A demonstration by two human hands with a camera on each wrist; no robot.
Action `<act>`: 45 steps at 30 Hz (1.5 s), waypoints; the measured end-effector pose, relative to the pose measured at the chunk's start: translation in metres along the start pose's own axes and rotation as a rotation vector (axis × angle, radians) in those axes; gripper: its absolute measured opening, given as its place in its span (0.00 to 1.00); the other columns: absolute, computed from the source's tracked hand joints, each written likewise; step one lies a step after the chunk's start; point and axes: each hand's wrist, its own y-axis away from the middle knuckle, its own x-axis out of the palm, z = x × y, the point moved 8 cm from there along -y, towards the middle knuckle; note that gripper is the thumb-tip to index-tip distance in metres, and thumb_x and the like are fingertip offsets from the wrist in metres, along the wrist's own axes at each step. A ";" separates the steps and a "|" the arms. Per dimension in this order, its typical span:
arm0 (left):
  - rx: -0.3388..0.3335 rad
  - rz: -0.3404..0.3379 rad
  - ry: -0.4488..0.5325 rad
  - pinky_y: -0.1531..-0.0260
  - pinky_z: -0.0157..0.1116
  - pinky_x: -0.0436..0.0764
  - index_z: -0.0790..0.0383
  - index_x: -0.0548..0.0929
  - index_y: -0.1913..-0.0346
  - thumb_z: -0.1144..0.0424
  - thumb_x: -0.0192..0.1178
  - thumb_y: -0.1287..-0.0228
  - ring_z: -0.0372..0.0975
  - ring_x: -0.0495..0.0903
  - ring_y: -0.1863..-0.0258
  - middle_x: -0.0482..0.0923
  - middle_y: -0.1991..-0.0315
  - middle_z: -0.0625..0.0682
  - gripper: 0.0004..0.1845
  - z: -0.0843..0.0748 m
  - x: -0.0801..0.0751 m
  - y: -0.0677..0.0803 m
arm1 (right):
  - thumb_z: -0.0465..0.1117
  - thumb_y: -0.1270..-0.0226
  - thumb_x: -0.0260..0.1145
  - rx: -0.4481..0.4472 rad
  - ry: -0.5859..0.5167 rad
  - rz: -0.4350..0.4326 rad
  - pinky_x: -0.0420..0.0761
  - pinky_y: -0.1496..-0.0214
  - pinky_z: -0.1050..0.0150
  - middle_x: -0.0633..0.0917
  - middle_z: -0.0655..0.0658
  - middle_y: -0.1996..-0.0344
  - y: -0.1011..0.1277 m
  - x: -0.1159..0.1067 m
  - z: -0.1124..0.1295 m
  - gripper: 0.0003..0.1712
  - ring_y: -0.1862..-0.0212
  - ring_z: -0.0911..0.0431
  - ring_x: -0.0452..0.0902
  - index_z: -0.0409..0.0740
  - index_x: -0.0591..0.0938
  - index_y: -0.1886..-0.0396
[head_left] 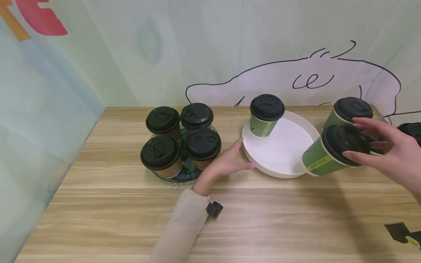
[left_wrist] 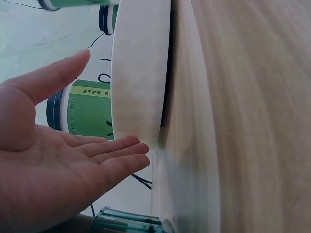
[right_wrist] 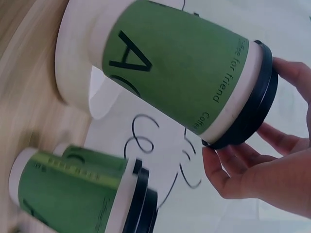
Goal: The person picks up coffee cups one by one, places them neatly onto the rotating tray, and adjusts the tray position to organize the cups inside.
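My right hand [head_left: 391,146] grips a green paper coffee cup [head_left: 320,159] by its black lid. That cup is tilted, with its base over the right rim of a round white tray [head_left: 279,160]. In the right wrist view, fingers and thumb curl round the lid [right_wrist: 252,107]. Another green cup [head_left: 263,124] stands upright on the left part of the tray. Beside the tray's left edge my left hand [head_left: 230,160] is spread, its fingertips at the wall. The left wrist view shows this hand [left_wrist: 73,155] with straight fingers close to the tray wall [left_wrist: 141,73].
Several brown cups with black lids [head_left: 164,157] stand on a round glass turntable-like plate [head_left: 184,177] left of my left arm. More green cups [head_left: 335,115] stand right of the tray, partly behind my right hand. A printed cloth [head_left: 210,47] hangs behind the wooden table [head_left: 115,219].
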 end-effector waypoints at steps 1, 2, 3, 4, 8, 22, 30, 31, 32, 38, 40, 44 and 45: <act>-0.002 0.000 -0.005 0.36 0.41 0.54 0.62 0.44 0.28 0.61 0.67 0.47 0.45 0.49 0.32 0.48 0.30 0.57 0.50 0.000 0.000 0.000 | 0.36 0.56 0.76 0.016 -0.014 0.013 0.60 0.61 0.83 0.71 0.47 0.50 -0.002 0.002 0.004 0.45 0.55 0.72 0.60 0.46 0.66 0.35; -0.004 0.000 -0.009 0.36 0.41 0.54 0.62 0.44 0.28 0.61 0.66 0.47 0.45 0.49 0.32 0.48 0.30 0.57 0.50 0.001 0.000 -0.001 | 0.37 0.56 0.76 0.023 -0.020 0.019 0.60 0.61 0.83 0.71 0.49 0.51 -0.005 0.004 0.007 0.45 0.55 0.71 0.61 0.46 0.67 0.35; -0.006 0.001 -0.012 0.36 0.41 0.54 0.62 0.44 0.28 0.61 0.66 0.47 0.45 0.49 0.32 0.48 0.30 0.57 0.50 0.001 0.000 -0.001 | 0.38 0.56 0.76 0.030 -0.024 0.032 0.60 0.61 0.83 0.71 0.49 0.50 -0.007 0.007 0.011 0.45 0.55 0.70 0.62 0.47 0.67 0.35; -0.007 0.000 -0.015 0.36 0.41 0.54 0.62 0.44 0.28 0.61 0.66 0.47 0.45 0.49 0.32 0.48 0.30 0.57 0.50 0.001 0.000 -0.001 | 0.40 0.55 0.76 0.032 -0.026 0.044 0.60 0.61 0.83 0.71 0.49 0.49 -0.009 0.010 0.014 0.45 0.55 0.70 0.62 0.47 0.67 0.36; -0.001 0.003 -0.016 0.35 0.40 0.53 0.63 0.43 0.29 0.60 0.66 0.46 0.45 0.49 0.32 0.48 0.30 0.57 0.50 0.001 0.000 -0.001 | 0.42 0.54 0.75 0.020 -0.045 0.093 0.62 0.60 0.81 0.71 0.44 0.45 -0.018 0.020 0.024 0.44 0.53 0.64 0.64 0.48 0.67 0.35; 0.010 0.011 -0.021 0.35 0.40 0.52 0.63 0.43 0.28 0.59 0.66 0.46 0.44 0.48 0.32 0.46 0.29 0.56 0.50 0.001 -0.001 0.001 | 0.37 0.54 0.75 -0.098 -0.169 0.183 0.65 0.55 0.74 0.72 0.43 0.43 -0.037 0.059 0.063 0.41 0.50 0.58 0.64 0.46 0.69 0.38; 0.037 0.016 -0.046 0.36 0.40 0.53 0.62 0.42 0.28 0.58 0.66 0.46 0.44 0.48 0.32 0.45 0.29 0.56 0.51 0.003 0.000 0.001 | 0.36 0.53 0.74 -0.195 -0.186 0.219 0.68 0.53 0.62 0.71 0.37 0.42 -0.040 0.083 0.080 0.41 0.47 0.46 0.66 0.38 0.67 0.38; 0.037 0.016 -0.046 0.36 0.40 0.54 0.62 0.42 0.28 0.58 0.66 0.46 0.44 0.48 0.32 0.46 0.29 0.56 0.51 0.003 0.000 0.001 | 0.36 0.53 0.73 -0.203 -0.189 0.222 0.68 0.53 0.61 0.71 0.37 0.42 -0.041 0.086 0.081 0.40 0.48 0.45 0.67 0.37 0.68 0.38; 0.034 0.017 -0.048 0.36 0.40 0.54 0.62 0.42 0.28 0.58 0.66 0.46 0.44 0.48 0.32 0.46 0.29 0.56 0.51 0.004 0.001 0.001 | 0.36 0.53 0.73 -0.211 -0.195 0.227 0.69 0.52 0.58 0.71 0.37 0.42 -0.041 0.089 0.083 0.40 0.48 0.45 0.67 0.37 0.67 0.38; 0.027 0.016 -0.062 0.36 0.40 0.54 0.63 0.42 0.28 0.57 0.65 0.46 0.44 0.49 0.32 0.46 0.29 0.57 0.51 0.003 0.000 0.002 | 0.34 0.53 0.73 -0.276 -0.201 0.221 0.70 0.54 0.50 0.73 0.35 0.45 -0.043 0.097 0.092 0.38 0.50 0.44 0.69 0.36 0.69 0.40; 0.029 0.016 -0.070 0.36 0.40 0.55 0.63 0.42 0.28 0.57 0.66 0.46 0.45 0.49 0.32 0.46 0.29 0.57 0.51 0.002 0.000 0.003 | 0.34 0.54 0.73 -0.294 -0.191 0.212 0.71 0.54 0.51 0.73 0.35 0.45 -0.044 0.098 0.095 0.38 0.51 0.44 0.69 0.36 0.69 0.40; 0.035 0.020 -0.076 0.36 0.40 0.55 0.63 0.42 0.28 0.57 0.66 0.46 0.45 0.50 0.32 0.47 0.30 0.57 0.51 0.000 0.000 0.003 | 0.35 0.54 0.73 -0.296 -0.174 0.212 0.71 0.54 0.51 0.72 0.34 0.45 -0.046 0.100 0.098 0.38 0.50 0.44 0.69 0.36 0.69 0.40; 0.037 0.021 -0.078 0.36 0.40 0.56 0.63 0.42 0.28 0.57 0.66 0.46 0.45 0.51 0.32 0.48 0.30 0.58 0.51 -0.001 -0.001 0.004 | 0.35 0.54 0.73 -0.292 -0.170 0.213 0.71 0.54 0.51 0.72 0.35 0.44 -0.046 0.101 0.098 0.38 0.50 0.44 0.69 0.36 0.69 0.40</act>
